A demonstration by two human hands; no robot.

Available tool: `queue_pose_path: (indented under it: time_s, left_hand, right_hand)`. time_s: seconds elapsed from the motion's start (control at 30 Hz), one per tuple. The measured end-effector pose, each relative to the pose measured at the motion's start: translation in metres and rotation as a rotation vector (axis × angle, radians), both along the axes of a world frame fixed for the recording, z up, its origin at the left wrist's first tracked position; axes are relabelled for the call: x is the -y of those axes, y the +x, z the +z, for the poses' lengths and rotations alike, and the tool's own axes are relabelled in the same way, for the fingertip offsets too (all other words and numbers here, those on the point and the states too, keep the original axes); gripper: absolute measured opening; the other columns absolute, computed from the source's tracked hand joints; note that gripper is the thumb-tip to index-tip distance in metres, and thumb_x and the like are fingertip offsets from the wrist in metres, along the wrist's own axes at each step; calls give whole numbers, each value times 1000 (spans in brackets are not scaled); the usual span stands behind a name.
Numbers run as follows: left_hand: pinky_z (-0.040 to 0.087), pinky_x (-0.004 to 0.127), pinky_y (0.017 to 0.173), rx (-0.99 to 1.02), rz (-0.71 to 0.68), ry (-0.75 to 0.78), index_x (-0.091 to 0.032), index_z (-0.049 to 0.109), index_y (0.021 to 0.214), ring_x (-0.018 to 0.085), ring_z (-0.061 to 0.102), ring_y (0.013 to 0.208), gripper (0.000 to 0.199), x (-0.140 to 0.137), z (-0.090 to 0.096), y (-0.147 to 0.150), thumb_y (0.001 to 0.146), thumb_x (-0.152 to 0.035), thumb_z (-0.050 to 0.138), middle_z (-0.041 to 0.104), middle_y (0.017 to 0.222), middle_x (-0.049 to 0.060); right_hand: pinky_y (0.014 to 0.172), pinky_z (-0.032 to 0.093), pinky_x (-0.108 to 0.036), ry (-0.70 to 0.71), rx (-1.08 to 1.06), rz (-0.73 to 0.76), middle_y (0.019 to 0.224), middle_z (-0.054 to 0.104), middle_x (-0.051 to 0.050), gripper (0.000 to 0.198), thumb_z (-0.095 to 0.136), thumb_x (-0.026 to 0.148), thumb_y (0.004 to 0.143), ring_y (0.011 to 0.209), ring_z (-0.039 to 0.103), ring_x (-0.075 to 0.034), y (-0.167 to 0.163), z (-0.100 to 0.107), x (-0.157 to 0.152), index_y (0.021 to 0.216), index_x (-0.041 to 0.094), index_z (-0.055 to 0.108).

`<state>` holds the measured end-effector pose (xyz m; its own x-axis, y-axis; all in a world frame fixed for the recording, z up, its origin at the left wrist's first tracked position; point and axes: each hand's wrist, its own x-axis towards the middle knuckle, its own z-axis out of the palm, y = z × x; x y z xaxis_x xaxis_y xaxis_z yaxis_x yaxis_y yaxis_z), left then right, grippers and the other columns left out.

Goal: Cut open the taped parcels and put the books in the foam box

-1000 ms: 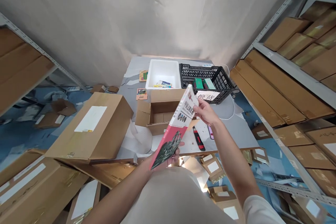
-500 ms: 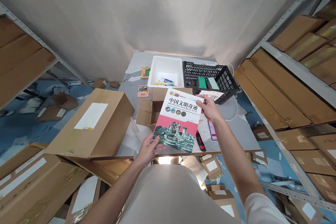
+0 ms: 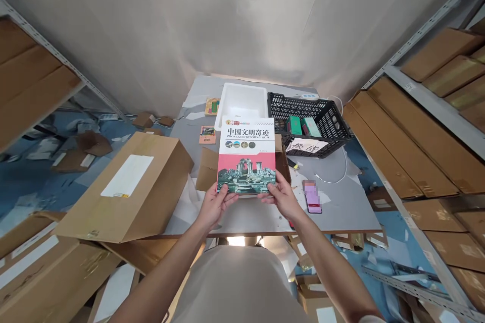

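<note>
Cardboard is everywhere: long boxes on the shelves (image 3: 424, 96) to the right and left, cut off by the frame edges, and a big box (image 3: 129, 189) with a white label overhanging the table's (image 3: 341, 202) left edge. That grey table runs from the person's body to the far wall.

At the far edge stands a white tub (image 3: 242, 101); its near part and whatever lies in it are hidden behind the book. Just right of it sits a black crate (image 3: 314, 113) with green packs inside and a handwritten paper sign on its near wall, the writing too loose to read.

An open carton (image 3: 207, 169) in the middle of the table is mostly hidden by the book; only its left flap and a bit of its right side show.

The book (image 3: 246, 156) is held upright above the carton, cover facing the camera, white above with Chinese characters and pink below with a picture of stone ruins. The left hand (image 3: 215, 204) pinches its lower left corner, thumb on the cover and fingers behind, out of sight. The right hand (image 3: 282, 197) grips the lower right corner the same way. Both forearms reach forward from the bottom edge, elbows out of frame.

A phone (image 3: 312, 197) lies flat near the table's right edge, its screen blurred. Two small cards lie left of the tub, too small to read.
</note>
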<state>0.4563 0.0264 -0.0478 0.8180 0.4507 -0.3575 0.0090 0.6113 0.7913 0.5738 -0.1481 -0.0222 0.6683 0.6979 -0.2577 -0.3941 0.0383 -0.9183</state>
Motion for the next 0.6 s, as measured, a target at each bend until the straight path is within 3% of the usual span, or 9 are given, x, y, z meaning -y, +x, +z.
queue_pose_path:
  time_s: [0.17,0.23,0.3,0.37,0.43,0.47,0.53,0.6]
  left_hand:
    - [50,37,89,41,-28,80,-21,53,117,22,64,101,53,-15,14,5,71,-40,71,63,117,10]
    - [50,37,89,24,14,131,-21,52,120,22,64,101,56,-22,11,-7,70,-40,72,61,119,12]
    - [51,36,85,-35,107,226,-19,55,113,21,66,91,51,-30,0,-26,71,-43,70,66,107,10]
    - [52,37,81,-148,230,368,-17,58,103,19,67,77,45,-38,-23,-47,72,-48,66,68,88,7]
    - [52,40,81,-285,276,544,-16,58,99,21,66,76,44,-46,-55,-66,73,-52,61,66,82,7]
    - [50,42,83,-351,230,639,-16,58,99,24,66,82,45,-50,-73,-73,74,-53,59,66,85,9]
    - [45,46,91,-482,8,885,-17,59,103,30,60,103,47,-56,-110,-83,70,-50,61,64,106,15]
    - [35,50,101,-601,-156,1108,-14,54,117,35,44,124,61,-61,-142,-87,65,-44,65,50,130,20]
  right_hand:
    - [63,58,-32,38,86,-28,87,64,1,58,67,38,76,65,67,-15,52,23,-35,129,39,46]
    - [67,57,-34,23,160,-13,86,64,1,51,66,37,78,71,67,-16,76,34,-54,127,35,49]
    - [73,55,-37,3,219,-10,93,63,-1,44,62,36,82,82,65,-18,96,44,-76,124,27,52]
    - [79,53,-39,-5,246,-22,108,61,-6,38,58,35,86,93,62,-19,111,50,-95,120,19,53]
    - [82,51,-41,-8,259,-33,117,56,-8,35,54,34,89,99,59,-20,120,53,-108,118,16,53]
    - [83,51,-41,-11,267,-41,119,56,-9,35,54,34,89,100,58,-20,124,54,-112,118,16,53]
    - [83,51,-41,-18,283,-61,118,56,-8,35,55,34,89,100,58,-20,127,56,-114,119,16,53]
    - [83,51,-41,-24,297,-88,118,56,-8,35,54,34,89,100,58,-20,129,58,-107,119,16,53]
